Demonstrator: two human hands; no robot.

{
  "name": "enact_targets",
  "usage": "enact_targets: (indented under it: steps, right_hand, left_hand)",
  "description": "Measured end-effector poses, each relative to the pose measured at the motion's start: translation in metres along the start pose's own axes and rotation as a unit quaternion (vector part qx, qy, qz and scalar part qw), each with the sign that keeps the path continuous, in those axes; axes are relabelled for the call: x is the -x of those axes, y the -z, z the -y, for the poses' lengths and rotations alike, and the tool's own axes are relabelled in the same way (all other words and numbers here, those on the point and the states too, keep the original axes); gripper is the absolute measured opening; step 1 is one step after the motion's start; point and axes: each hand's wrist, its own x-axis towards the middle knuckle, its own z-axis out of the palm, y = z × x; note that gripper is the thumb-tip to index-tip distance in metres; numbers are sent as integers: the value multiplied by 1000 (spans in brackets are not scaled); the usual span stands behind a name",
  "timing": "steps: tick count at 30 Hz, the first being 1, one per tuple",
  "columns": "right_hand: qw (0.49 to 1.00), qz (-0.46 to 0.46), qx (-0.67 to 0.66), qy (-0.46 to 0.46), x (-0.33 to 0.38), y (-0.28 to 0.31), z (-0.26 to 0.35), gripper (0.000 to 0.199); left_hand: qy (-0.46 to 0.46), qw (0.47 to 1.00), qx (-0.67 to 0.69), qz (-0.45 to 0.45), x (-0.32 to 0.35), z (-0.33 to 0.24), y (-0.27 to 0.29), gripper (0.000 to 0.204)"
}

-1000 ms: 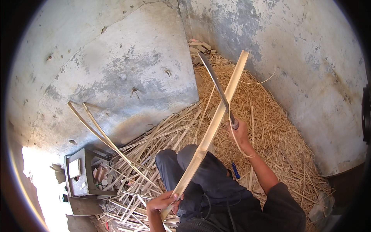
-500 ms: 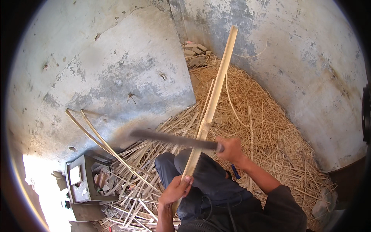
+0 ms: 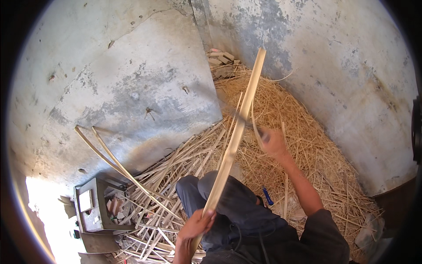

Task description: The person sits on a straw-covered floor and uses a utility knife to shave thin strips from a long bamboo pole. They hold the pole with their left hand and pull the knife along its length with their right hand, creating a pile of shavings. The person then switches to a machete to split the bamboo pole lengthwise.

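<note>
A long split bamboo piece (image 3: 233, 145), pale and trough-shaped inside, slants up and away from my lap across my raised knees. My left hand (image 3: 198, 224) is closed around its near end. My right hand (image 3: 273, 143) grips the dark handle of a long-bladed knife (image 3: 241, 118), whose blade is smeared by motion and crosses the bamboo's upper half. Whether the edge touches the bamboo I cannot tell. A thin curved sliver (image 3: 253, 116) hangs down beside the bamboo near my right hand.
Heaped shavings (image 3: 316, 163) and loose strips (image 3: 154, 200) cover the floor. Two bent bamboo strips (image 3: 107, 154) lean on the left wall (image 3: 110, 88). An overturned stool-like frame (image 3: 94, 209) stands at left. Broken bricks (image 3: 222, 58) lie in the corner; a blue object (image 3: 267, 196) lies by my leg.
The knife and my right hand have moved up and away along the bamboo, from near my knees. The bamboo's far end has dropped slightly lower. My left hand has shifted slightly toward me.
</note>
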Motion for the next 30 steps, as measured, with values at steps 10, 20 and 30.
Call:
enact_targets:
  steps: [10,20,30]
  right_hand:
    - [992,35,-19,-122,-12,30,21,20]
    - [971,140,-119,-153,-16,41,27,13]
    - [995,49,82,-35,-64,58,-18,7]
  left_hand:
    - [52,998,27,18,21,11,16,46]
    - [23,999,12,19,16,4,18,44]
    - [60,997,-31,42,44,24,23,48]
